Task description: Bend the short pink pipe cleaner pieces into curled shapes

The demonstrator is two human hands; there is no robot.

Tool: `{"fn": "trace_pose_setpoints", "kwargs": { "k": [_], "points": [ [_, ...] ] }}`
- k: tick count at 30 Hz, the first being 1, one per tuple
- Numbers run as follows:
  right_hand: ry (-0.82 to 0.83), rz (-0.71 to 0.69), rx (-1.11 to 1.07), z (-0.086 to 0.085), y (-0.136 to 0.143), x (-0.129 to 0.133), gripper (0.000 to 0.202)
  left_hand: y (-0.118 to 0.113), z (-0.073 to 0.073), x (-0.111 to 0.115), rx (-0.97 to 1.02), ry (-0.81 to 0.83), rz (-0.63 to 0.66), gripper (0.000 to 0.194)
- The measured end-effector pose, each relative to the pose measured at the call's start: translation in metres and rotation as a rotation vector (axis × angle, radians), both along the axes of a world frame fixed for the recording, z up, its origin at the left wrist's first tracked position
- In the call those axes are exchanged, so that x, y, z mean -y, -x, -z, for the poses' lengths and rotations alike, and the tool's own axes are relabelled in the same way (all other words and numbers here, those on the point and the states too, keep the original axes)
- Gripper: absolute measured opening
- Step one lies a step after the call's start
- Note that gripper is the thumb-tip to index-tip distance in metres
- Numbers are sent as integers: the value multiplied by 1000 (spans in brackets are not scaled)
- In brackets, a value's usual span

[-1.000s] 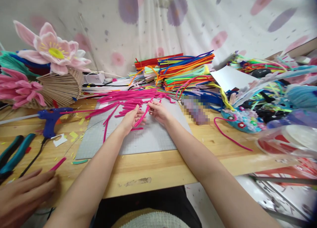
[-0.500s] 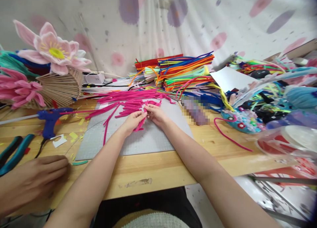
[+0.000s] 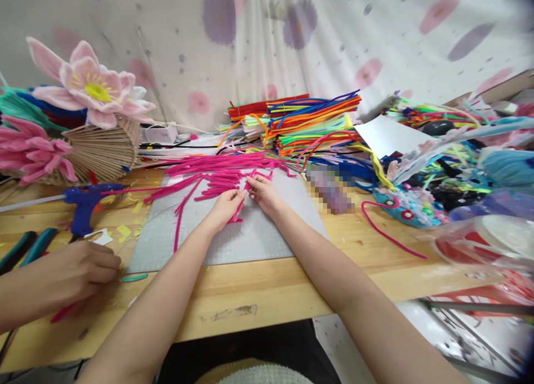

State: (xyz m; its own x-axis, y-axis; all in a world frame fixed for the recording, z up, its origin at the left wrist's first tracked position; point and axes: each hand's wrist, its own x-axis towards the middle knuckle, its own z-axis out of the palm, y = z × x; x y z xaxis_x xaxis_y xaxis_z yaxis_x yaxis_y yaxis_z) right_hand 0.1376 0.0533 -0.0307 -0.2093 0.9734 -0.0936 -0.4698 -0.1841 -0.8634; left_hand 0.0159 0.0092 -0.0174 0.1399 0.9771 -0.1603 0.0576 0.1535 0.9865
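Note:
Both of my hands meet over a grey cutting mat point(image 3: 267, 242). My left hand point(image 3: 227, 206) is closed in a pinch on magenta pipe cleaners point(image 3: 239, 208) that slant down below its fingertips. My right hand point(image 3: 263, 195) pinches the upper end of the same pipe cleaners, its fingertips close to the left thumb. How many strands are held I cannot make out. Short cut magenta pipe cleaners point(image 3: 219, 182) lie just beyond my left hand. Behind them rests a pile of long magenta pipe cleaners point(image 3: 208, 162).
At left lie a blue glue gun point(image 3: 83, 208), pliers point(image 3: 39, 245) and a co-worker's hand point(image 3: 79, 270). Bundles of coloured pipe cleaners point(image 3: 312, 119) are stacked at the back. A decorated blue piece point(image 3: 411, 206) and a plastic-wrapped tub point(image 3: 471, 239) stand at right.
My hands stay nearly in place, with the fingers shifting slightly on the magenta pipe cleaners. The co-worker's hand at left has lifted and curled, and a magenta strip now shows beneath it.

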Motion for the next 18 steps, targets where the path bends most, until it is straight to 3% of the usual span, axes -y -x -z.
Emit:
{"fn": "trace_pose_setpoints", "kwargs": {
  "k": [10, 18],
  "points": [
    [121, 95, -42, 0, 2, -6, 29, -4, -2, 2, 141, 73, 101, 25],
    [133, 114, -44, -3, 2, -9, 31, -8, -3, 2, 247, 75, 71, 28]
  ]
}}
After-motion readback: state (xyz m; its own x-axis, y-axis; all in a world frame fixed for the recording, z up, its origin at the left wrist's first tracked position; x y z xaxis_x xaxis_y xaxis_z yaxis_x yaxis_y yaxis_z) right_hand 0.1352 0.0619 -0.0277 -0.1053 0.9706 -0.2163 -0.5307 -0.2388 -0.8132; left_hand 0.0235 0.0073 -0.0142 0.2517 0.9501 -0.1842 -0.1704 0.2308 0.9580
